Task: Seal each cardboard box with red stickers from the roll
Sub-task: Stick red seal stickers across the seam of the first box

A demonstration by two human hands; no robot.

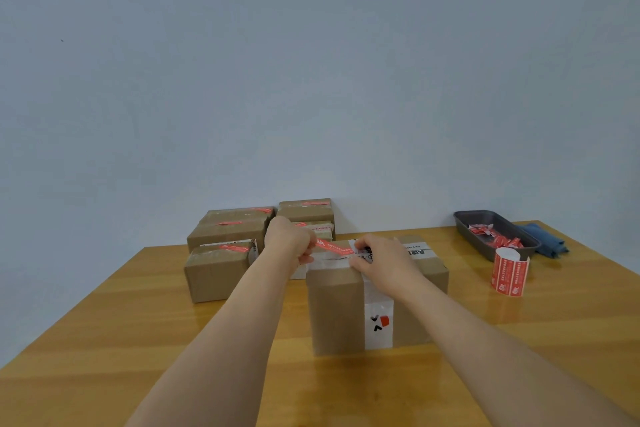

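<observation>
A cardboard box (pixel 339 308) with white tape stands in front of me on the wooden table (pixel 138 322). Across its top I stretch a red sticker (pixel 334 247). My left hand (pixel 291 241) pinches the sticker's left end beyond the box's left edge. The sticker's right end is pinched by my right hand (pixel 381 262), which is over the box top. The sticker roll (pixel 509 271) stands upright to the right, apart from both hands.
Several cardboard boxes with red stickers (pixel 228 229) are stacked at the back left against the wall. A dark tray (pixel 465 222) with crumpled red scraps sits at the back right, and a blue cloth (pixel 547 239) lies beside it.
</observation>
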